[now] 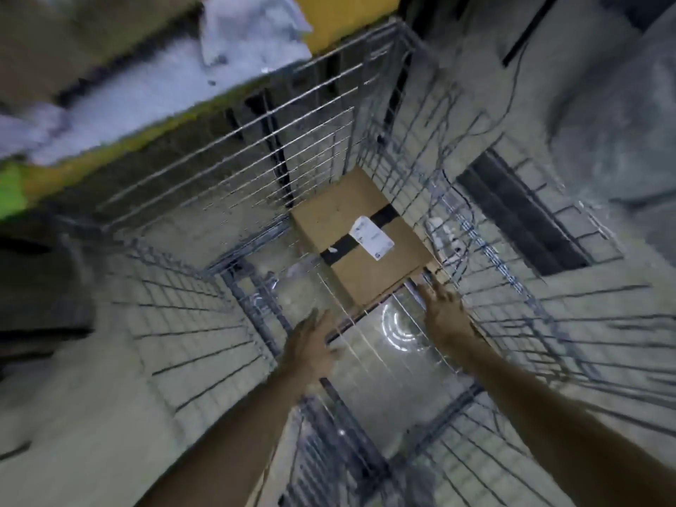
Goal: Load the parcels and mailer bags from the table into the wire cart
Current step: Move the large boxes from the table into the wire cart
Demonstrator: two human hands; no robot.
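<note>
A brown cardboard parcel (pixel 360 237) with black tape and a white label lies flat on the bottom of the wire cart (pixel 234 140), in its far right corner. Both my arms reach down into the cart. My right hand (pixel 444 311) hangs just in front of the parcel's near edge with fingers spread, and whether the fingertips touch it I cannot tell. My left hand (pixel 311 347) is lower left of the parcel, fingers relaxed, holding nothing. White mailer bags (pixel 252 27) lie on the yellow-edged table (pixel 340 27) beyond the cart's far wall.
The cart's mesh walls rise on all sides around my arms. Its shiny floor (pixel 384 375) is bare in front of the parcel. Cables (pixel 512 89) trail on the pale floor to the right, beside a dark floor grate (pixel 519 217). The picture is motion-blurred.
</note>
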